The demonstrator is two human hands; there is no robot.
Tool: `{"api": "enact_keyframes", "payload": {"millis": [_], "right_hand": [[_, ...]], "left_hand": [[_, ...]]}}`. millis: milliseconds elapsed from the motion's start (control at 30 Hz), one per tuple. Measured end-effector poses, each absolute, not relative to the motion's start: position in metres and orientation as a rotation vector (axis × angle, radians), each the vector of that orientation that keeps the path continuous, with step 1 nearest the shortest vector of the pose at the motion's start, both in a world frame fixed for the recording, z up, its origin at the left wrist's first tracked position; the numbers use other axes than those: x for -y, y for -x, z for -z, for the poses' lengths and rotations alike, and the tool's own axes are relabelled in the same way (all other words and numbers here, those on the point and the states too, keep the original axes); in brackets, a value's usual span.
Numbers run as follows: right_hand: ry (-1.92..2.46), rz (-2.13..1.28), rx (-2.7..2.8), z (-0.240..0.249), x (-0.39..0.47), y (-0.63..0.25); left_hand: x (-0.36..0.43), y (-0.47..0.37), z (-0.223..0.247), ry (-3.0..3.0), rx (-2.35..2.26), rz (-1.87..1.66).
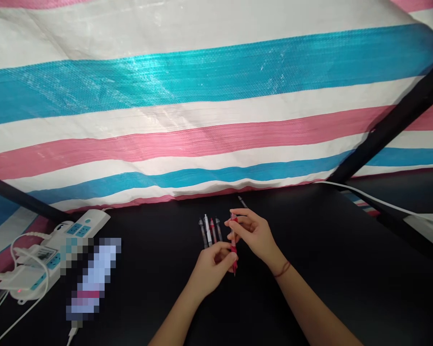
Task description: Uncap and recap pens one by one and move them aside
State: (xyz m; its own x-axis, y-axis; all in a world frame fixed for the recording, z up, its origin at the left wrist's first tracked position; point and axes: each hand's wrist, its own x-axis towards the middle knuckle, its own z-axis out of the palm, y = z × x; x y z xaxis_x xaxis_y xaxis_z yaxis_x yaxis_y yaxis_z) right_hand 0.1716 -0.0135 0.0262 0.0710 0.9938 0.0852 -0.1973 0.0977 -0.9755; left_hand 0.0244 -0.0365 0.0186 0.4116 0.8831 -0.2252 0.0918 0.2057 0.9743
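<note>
The biggest thing I see from here is the woven plastic tarp in white, turquoise and pink stripes, which fills the upper half of the view and ends where it meets the flat black tabletop. Two black bars cross in front of the tarp, a thick black bar at the right and a thinner dark bar at the lower left. At the left edge of the table lies a white power strip with blue sockets, with white plugs and cables in it (a pixelated patch sits just beside it, and I cannot tell what it covers). A white cable runs along the table's right side.

Near the centre, my left hand and right hand both hold one slim red pen, which stands roughly upright above the table. The left hand's fingers are closed around its lower part, and the right hand pinches its upper part between fingertips.

Just behind the hands, a short row of four pens, clear, white and red, lies side by side on the table. A small dark pen part lies apart from them, near the tarp's edge.
</note>
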Motion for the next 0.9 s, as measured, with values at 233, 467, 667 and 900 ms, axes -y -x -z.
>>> {"api": "enact_keyframes", "payload": {"millis": [233,467,667,900], "right_hand": [[1.014,-1.228,1.053,-0.0257,0.0122,-0.1730],[0.998,-1.260,1.046,-0.0247,0.0110,-0.1743],[1.008,-1.245,1.046,-0.0223,0.0116,-0.1748],[1.017,-1.253,1.065,-0.0250,0.0117,-0.1750]], "left_hand": [[0.0368,-0.0240,-0.0157,-1.255,-1.000,-0.712],[0.0373,-0.0251,-0.0171,-1.262,-0.996,-0.710],[0.0378,-0.0262,-0.0153,-1.241,-0.979,-0.708],[0.0380,-0.0261,-0.0159,-1.240,-0.983,-0.697]]}}
